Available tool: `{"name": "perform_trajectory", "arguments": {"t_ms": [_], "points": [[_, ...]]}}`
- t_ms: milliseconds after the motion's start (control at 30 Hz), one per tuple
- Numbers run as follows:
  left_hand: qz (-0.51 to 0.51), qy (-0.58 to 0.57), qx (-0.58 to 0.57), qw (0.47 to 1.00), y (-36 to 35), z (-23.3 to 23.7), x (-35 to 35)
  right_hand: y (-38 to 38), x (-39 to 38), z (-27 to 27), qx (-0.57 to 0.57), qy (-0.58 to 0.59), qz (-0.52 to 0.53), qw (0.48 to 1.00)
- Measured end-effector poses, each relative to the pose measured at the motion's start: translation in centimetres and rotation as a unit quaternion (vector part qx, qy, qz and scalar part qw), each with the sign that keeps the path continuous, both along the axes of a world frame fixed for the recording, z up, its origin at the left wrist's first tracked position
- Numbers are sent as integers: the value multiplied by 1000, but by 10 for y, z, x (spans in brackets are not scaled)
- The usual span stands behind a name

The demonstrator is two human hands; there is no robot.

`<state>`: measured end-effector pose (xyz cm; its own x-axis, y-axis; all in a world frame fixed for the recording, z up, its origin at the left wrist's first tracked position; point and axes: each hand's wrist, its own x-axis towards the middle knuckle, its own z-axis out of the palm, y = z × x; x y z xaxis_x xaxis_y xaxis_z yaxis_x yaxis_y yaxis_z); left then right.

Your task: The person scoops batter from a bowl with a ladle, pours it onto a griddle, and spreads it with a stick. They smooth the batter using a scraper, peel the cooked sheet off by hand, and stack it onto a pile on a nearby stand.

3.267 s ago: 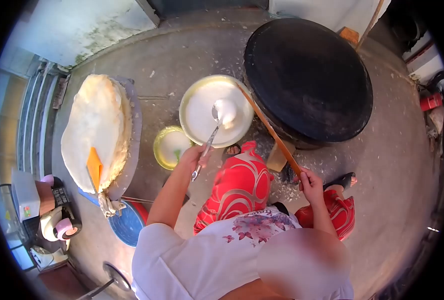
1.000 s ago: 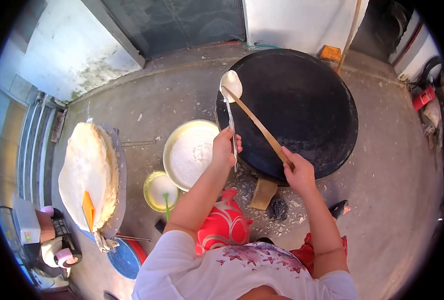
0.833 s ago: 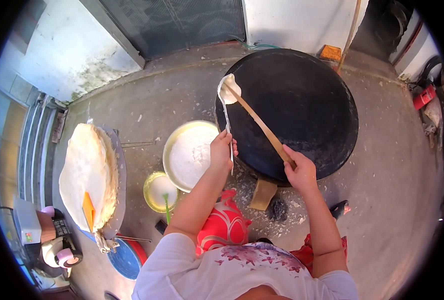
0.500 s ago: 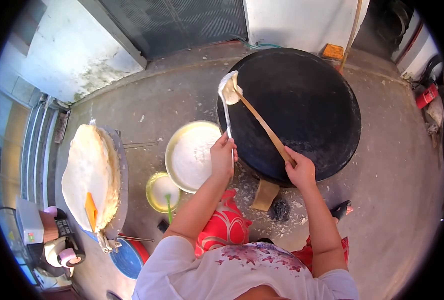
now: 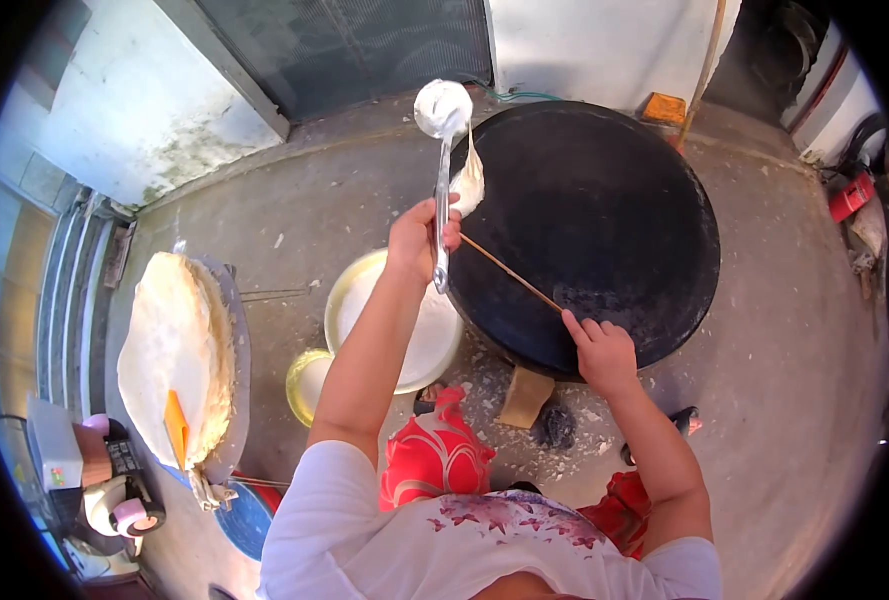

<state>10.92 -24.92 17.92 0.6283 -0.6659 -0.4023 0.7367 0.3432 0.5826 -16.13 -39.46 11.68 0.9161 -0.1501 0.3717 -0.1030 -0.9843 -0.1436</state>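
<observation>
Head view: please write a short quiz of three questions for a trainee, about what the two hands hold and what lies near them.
1. True or false: the left hand grips the ladle by its handle.
2. What does the right hand hold?
A. a folded cloth
B. a thin wooden stick
C. a kitchen knife
3. Fill the gap: the orange scraper lies on the ____ of flatbreads.

Key: 1 true; 2 B; 3 stack.
</observation>
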Motion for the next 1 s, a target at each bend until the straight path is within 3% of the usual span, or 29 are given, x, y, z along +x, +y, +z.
{"name": "perform_trajectory", "arguments": {"t_ms": [33,100,133,233,300,333,367,400,433,467,567,633,700,767,833,900,967,1000], "points": [[1,0,1,1000,3,6,4,-3,6,-5,-50,-1,17,999],[-52,192,-236,951,8,21,9,-11,22,-10,-72,-7,24,997],[-58,235,-295,924,10,28,8,-17,30,-11,-93,-11,29,995],[-73,282,-373,881,15,38,4,-29,61,-4,-125,-14,-13,992],[-93,286,-387,872,25,37,-1,-27,71,3,-79,7,-49,996],[-93,286,-385,872,33,37,-6,-26,74,-3,175,6,-85,981],[-94,287,-384,873,42,36,-11,-24,76,-6,417,3,-116,901],[-85,287,-381,875,50,33,-15,-11,73,-1,443,8,-112,890],[-86,286,-384,874,57,30,-19,1,70,-2,292,-14,-59,954],[-63,293,-372,879,65,27,-24,6,74,2,199,16,-55,978],[-30,302,-346,888,90,16,-36,-13,92,-9,-24,15,-81,996],[1,319,-332,888,111,8,-47,-16,96,-7,-27,21,-108,994],[25,326,-313,892,139,-4,-59,-7,87,-14,308,-53,-99,945],[52,308,-258,914,165,-22,-72,10,70,1,215,8,-56,975],[87,340,-217,911,183,-37,-84,-4,75,-7,52,13,-65,996],[123,371,-174,904,197,-55,-95,-29,90,-8,-33,0,-113,993],[149,420,-149,883,210,-76,-102,-27,96,-12,0,16,-147,989],[160,427,-138,879,214,-85,-105,-19,93,-20,104,-26,-137,985]]}}
